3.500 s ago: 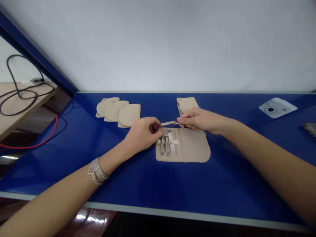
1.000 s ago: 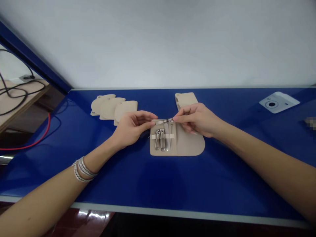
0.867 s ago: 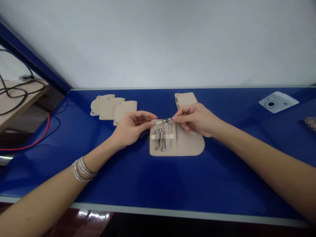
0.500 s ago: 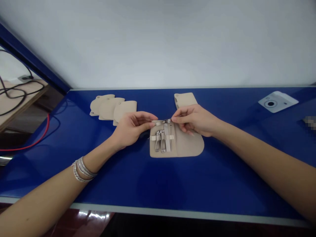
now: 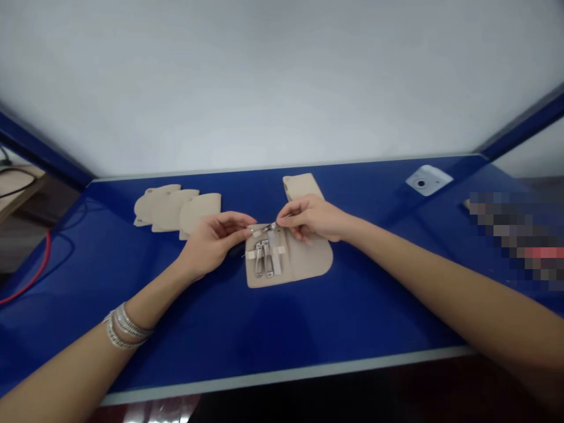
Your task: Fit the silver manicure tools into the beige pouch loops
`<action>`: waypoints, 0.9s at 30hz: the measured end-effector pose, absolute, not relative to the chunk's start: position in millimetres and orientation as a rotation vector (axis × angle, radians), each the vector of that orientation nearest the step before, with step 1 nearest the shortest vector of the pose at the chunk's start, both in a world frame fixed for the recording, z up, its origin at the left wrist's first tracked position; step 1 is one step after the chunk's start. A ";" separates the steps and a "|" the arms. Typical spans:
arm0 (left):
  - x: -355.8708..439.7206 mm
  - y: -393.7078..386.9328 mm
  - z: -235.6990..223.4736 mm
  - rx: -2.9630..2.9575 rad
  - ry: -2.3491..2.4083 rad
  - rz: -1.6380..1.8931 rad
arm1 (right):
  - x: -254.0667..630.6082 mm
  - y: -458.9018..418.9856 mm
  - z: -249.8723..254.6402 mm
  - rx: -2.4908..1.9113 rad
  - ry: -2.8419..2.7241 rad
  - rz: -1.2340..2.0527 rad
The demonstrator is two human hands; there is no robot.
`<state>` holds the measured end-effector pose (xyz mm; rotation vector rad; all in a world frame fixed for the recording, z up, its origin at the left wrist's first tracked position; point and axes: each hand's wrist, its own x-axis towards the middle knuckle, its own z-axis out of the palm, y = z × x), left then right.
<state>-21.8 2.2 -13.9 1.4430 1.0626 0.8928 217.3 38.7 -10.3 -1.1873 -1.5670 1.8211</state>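
Slim steel nail tool (image 5: 264, 228) pinched near one end by near-closed right hand (image 5: 311, 218), half-curled left hand (image 5: 209, 244) at other end, grip unclear, just above open beige leatherette manicure pouch (image 5: 308, 261), over its strapped steel nail clippers (image 5: 263, 259).

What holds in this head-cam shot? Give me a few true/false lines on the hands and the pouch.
1. The right hand pinches a slim metal tool above the open pouch. True.
2. The bracelets are on the right wrist. False: they are on the left wrist.
3. Two nail clippers sit in the open pouch. True.
4. The overlapping beige pouches lie to the right of the open pouch. False: they lie to its left.
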 end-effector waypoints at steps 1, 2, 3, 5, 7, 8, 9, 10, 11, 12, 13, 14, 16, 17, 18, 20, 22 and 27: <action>-22.5 2.3 -13.6 1.450 1.077 0.880 | 217.0 38.8 -9.8 -1.207 -1.593 1.793; -23.2 2.4 -13.3 1.459 1.087 0.864 | 216.9 38.9 -9.3 -1.213 -1.614 1.772; -23.5 2.4 -12.7 1.471 1.098 0.835 | 216.8 39.1 -8.8 -1.211 -1.627 1.766; -23.0 2.1 -10.9 1.498 1.131 0.801 | 217.2 40.1 -8.0 -1.172 -1.652 1.780; -20.5 1.3 -8.2 1.543 1.153 0.780 | 218.1 41.7 -7.4 -1.112 -1.656 1.816; -18.9 0.7 -6.8 1.564 1.165 0.766 | 218.6 42.6 -7.0 -1.094 -1.662 1.829; -17.2 0.1 -5.7 1.582 1.181 0.752 | 218.9 43.5 -6.6 -1.082 -1.666 1.829; -15.8 -0.4 -5.1 1.605 1.197 0.733 | 219.1 44.5 -6.1 -1.082 -1.668 1.839; -14.7 -0.7 -5.1 1.634 1.213 0.715 | 219.0 45.3 -5.5 -1.086 -1.654 1.858; -14.2 -0.8 -5.6 1.671 1.229 0.694 | 218.8 46.1 -4.8 -1.080 -1.634 1.882; -14.2 -0.7 -6.6 1.721 1.241 0.667 | 218.5 46.9 -4.2 -1.074 -1.608 1.912; -14.5 -0.5 -7.7 1.770 1.251 0.652 | 218.0 47.6 -3.6 -1.064 -1.582 1.933; -15.7 0.3 -8.7 1.846 1.287 0.603 | 217.2 49.1 -2.8 -1.051 -1.564 1.950; -16.2 0.9 -8.3 1.869 1.313 0.584 | 216.9 50.0 -2.9 -1.053 -1.565 1.958; -16.5 1.6 -7.0 1.886 1.335 0.558 | 216.8 51.0 -3.1 -1.057 -1.565 1.966; -16.7 4.3 -2.6 1.909 1.370 0.502 | 216.9 53.0 -4.5 -1.059 -1.558 1.988; -16.8 8.7 2.5 1.925 1.378 0.438 | 217.1 54.6 -6.3 -1.058 -1.551 2.003; -20.4 20.7 8.5 1.860 1.230 0.315 | 217.2 53.8 -9.2 -1.084 -1.600 1.937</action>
